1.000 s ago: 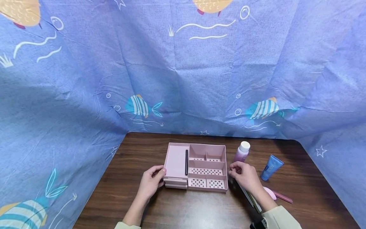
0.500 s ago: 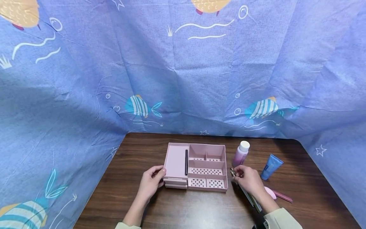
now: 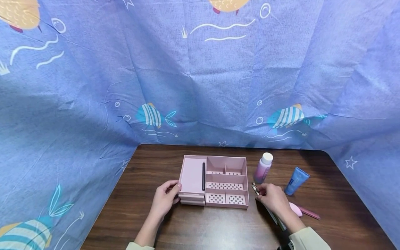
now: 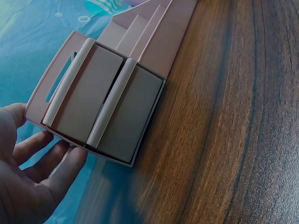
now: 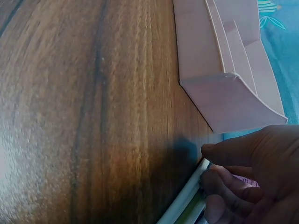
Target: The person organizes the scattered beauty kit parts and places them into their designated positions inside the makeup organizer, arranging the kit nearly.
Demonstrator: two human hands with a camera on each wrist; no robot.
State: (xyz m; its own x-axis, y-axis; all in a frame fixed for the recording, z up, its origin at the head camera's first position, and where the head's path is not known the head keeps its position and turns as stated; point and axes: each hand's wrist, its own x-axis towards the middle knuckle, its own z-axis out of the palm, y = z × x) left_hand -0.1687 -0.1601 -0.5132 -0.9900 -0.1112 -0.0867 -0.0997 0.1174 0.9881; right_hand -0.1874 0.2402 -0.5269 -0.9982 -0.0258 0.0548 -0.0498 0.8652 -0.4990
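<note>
Slim sticks (image 5: 183, 200): nearest you, on the tabletop (image 3: 215, 227) just right of the box. Your right hand (image 3: 273, 198) bends over them, thumb and fingertips pinching near their far ends; a short bright tip pokes past your fingers in the head view. That hold probably suits things so thin and low, which give little to grasp from the sides. What they are, and how many, you can't tell; your hand and forearm hide a good part.

Left of them, the pink box (image 3: 192, 173), drawers (image 4: 126, 112) facing you, divided cells on the right half. Your left hand (image 3: 165, 196) grips its front left corner, thumb over the edge, fingers against the side and lower rim. Likely reason: steadying it. A dark strip (image 3: 203, 176) runs along the left half's top; pen or slot, unclear.

Beyond your right wrist, a pink oval (image 3: 295, 209) and a dull red strip (image 3: 309, 213), seemingly touching. Farther, a blue tube (image 3: 297, 181), cap end toward you; standing or lying, hard to say. Farther again, a bottle (image 3: 262, 172) upright on its base, white cap on. Grouping all these on the right seems to keep them within that arm's reach.

Surface: dark brown wood grain, glossy, bright glare at the near middle, rounded far corners.

Room: blue cloth (image 3: 193, 86) hangs creased around the back and sides, printed with striped fish, bubbles and stars.
</note>
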